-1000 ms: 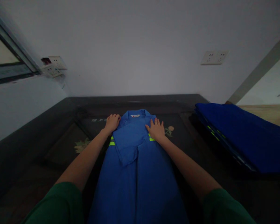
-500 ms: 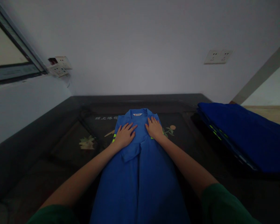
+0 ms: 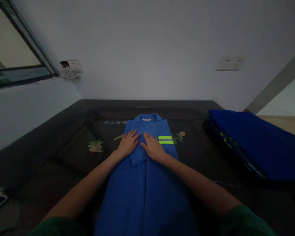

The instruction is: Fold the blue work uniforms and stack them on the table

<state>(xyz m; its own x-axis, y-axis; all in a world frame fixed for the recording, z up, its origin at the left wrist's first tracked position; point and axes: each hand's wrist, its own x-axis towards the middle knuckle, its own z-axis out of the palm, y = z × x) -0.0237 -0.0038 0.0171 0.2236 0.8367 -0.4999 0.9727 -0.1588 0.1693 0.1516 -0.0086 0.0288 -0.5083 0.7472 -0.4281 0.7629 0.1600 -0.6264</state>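
Left hand (image 3: 127, 145) still flat, gripping nothing, on blue jacket (image 3: 127, 196), laid lengthwise on desk (image 3: 196, 150). Right hand (image 3: 154, 147), also open, has slid inward, baring yellow stripes (image 3: 166, 142); both palms now seem to flatten the middle.

Long collared blue fabric garment (image 3: 142, 200): plain mid-blue, crossed on one side by two bright yellow-green bands (image 3: 165, 140) with grey between. Small white rectangular collar label (image 3: 147, 120) bears tiny dark and reddish marks. Folded stack of deep-blue cloth (image 3: 255, 144): more saturated blue, yellow-green flashes along its edge. Broad near-black tabletop (image 3: 196, 157): pale lettering, a cream-and-green leafy motif (image 3: 95, 146), a round peach bloom (image 3: 182, 134) with green leaves. Short fabric sleeves (image 3: 248, 223): dark green.
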